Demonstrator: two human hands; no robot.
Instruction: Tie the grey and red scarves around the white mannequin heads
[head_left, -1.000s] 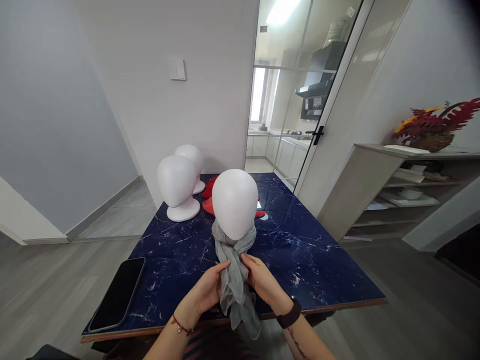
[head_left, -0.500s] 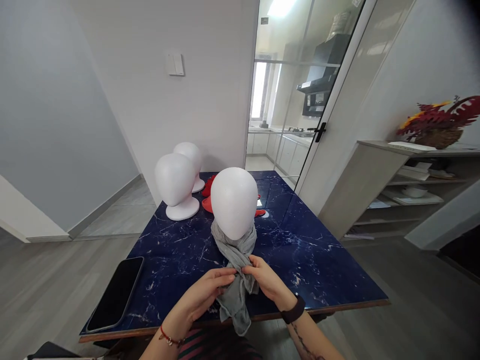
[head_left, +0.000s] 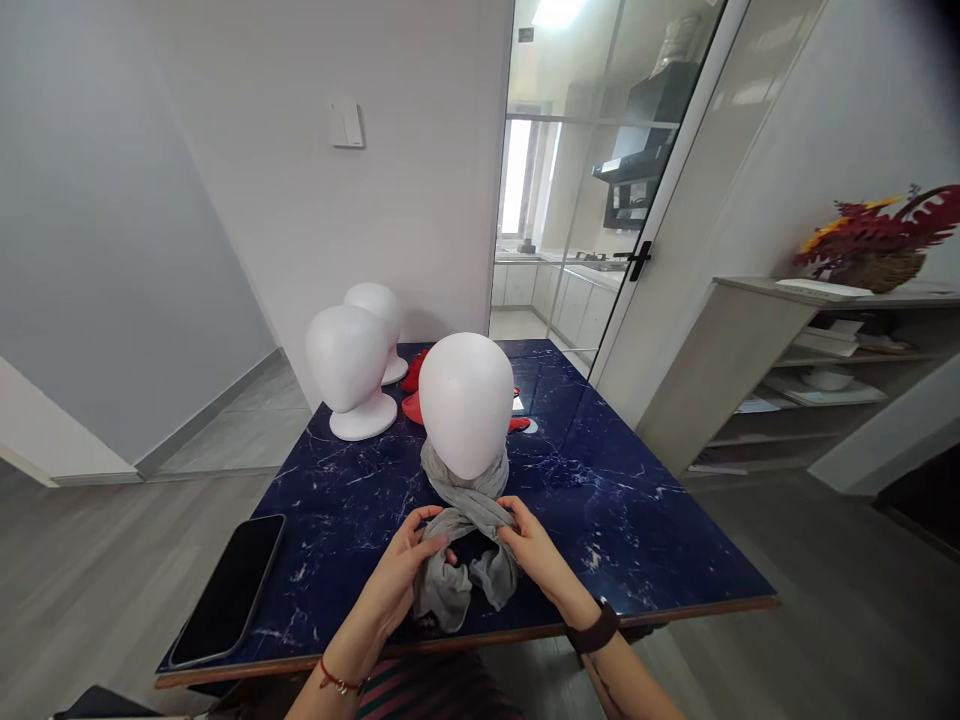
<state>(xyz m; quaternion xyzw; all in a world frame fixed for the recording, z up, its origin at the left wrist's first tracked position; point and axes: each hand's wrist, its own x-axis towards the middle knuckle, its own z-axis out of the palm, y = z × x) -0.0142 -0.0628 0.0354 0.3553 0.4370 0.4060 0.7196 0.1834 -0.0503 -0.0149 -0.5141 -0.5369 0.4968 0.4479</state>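
Observation:
A grey scarf [head_left: 466, 492] is wrapped around the neck of a white foam mannequin head [head_left: 466, 400] that stands upright at the middle of the table. Its two ends cross below the chin and hang toward the table's front edge. My left hand [head_left: 401, 565] grips the end on the left, fingers closed round the cloth. On the right, my right hand [head_left: 540, 555] pinches the other end close to the crossing. The mannequin's base is hidden behind the scarf.
Two more white mannequin heads [head_left: 349, 365] stand at the back left of the blue marbled table [head_left: 615, 500]. Red items [head_left: 412, 405] lie partly hidden behind the middle head. A black phone [head_left: 229, 590] rests at the front left corner. A glass door [head_left: 577, 200] stands beyond.
My hands have moved apart, the left one leftward. The scarf ends, earlier together and hanging over the table edge, are now spread to either side below the crossing.

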